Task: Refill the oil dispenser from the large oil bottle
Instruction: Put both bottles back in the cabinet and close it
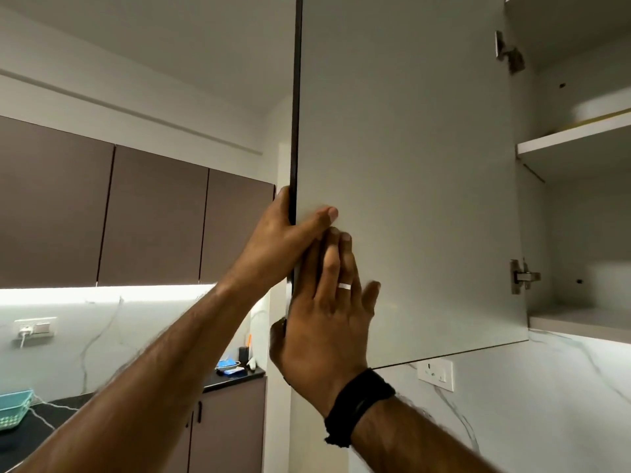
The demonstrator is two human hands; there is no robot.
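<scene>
Kitchen, upper wall cupboards, white marble-patterned wall; view angled upward. Nearest: both forearms raised.

Right hand (321, 322): dark band at the wrist, ring (344, 286) on one finger. Palm and fingers lie flat against the pale inner face of the open cupboard door (409, 165), thumb hooked round its free edge. Grip is a flat press with a thumb hook, not a full fist.

Left hand (286, 237): just above the right one and touching it at the fingertips. Clamped on the same door edge, thumb on the inner face, fingers behind the edge and hidden.

Right of both hands: two hinges (522, 276), then the cupboard interior with a shelf (573, 138); a pale object with a yellow edge sits on it, blurred, cannot identify. Lower compartment dim.

Below the door: wall socket (435, 373).

Left and beyond the hands: dark desk (235, 378) with small blue items, a green basket (15, 407), brown cupboard fronts (153, 216), lit strip beneath.

Oil dispenser and large oil bottle: neither visible in this view.
</scene>
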